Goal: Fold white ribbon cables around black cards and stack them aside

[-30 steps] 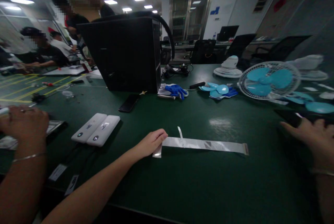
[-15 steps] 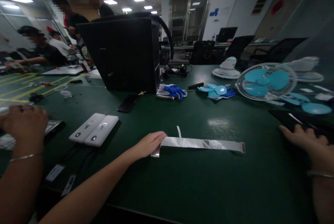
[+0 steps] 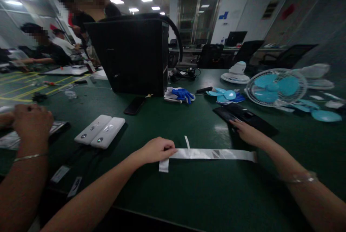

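Note:
A long silvery flat ribbon strip (image 3: 213,154) lies across the dark green table (image 3: 189,196) in front of me. My left hand (image 3: 155,150) is closed on the strip's left end, where a short piece folds down. My right hand (image 3: 247,133) lies just beyond the strip's right part. Its fingers are stretched out onto the near edge of a flat black panel (image 3: 254,118). A small white tab stands up from the strip near my left hand.
Another person's braceleted hand (image 3: 32,120) rests on a dark device at the far left. Two white oblong devices (image 3: 100,134), a black phone (image 3: 134,105), a black computer case (image 3: 132,57), blue gloves (image 3: 182,94) and blue-bladed fan parts (image 3: 275,88) lie further back. People sit and stand at the back left.
My right hand has come in from the far right towards the strip, and the black panel has slid left with it. My left hand stays on the strip's left end.

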`<state>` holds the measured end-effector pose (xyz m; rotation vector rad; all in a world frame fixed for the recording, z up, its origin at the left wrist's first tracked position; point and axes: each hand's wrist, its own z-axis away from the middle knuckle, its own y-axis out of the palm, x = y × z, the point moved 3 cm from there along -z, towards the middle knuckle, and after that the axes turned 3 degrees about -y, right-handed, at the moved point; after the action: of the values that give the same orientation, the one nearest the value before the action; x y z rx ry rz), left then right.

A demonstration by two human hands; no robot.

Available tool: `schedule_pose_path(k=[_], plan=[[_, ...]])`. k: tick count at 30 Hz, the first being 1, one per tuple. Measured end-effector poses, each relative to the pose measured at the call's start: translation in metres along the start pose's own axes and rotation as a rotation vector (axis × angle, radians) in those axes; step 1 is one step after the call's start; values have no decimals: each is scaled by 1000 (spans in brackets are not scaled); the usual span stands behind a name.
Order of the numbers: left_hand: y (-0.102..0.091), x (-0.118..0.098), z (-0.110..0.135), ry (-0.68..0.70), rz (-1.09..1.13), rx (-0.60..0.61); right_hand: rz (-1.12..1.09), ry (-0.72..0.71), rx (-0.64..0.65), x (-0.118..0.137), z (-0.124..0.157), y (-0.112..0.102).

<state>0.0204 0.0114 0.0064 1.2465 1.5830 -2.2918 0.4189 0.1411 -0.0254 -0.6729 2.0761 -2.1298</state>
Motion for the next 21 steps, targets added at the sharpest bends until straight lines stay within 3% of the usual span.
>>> schedule_pose_path(k=[6,11,15,21], plan=[[-2,-9,5,105,-65,44,93,-166,115,108,3,20],[-5,-8,7,158,-74,23,111,-330,231,170,31,9],[-6,-7,7,158,-70,46,-6,-406,304,181,44,-3],[-7,-5,6,97,-91,26,151,-206,43,160,21,-3]])
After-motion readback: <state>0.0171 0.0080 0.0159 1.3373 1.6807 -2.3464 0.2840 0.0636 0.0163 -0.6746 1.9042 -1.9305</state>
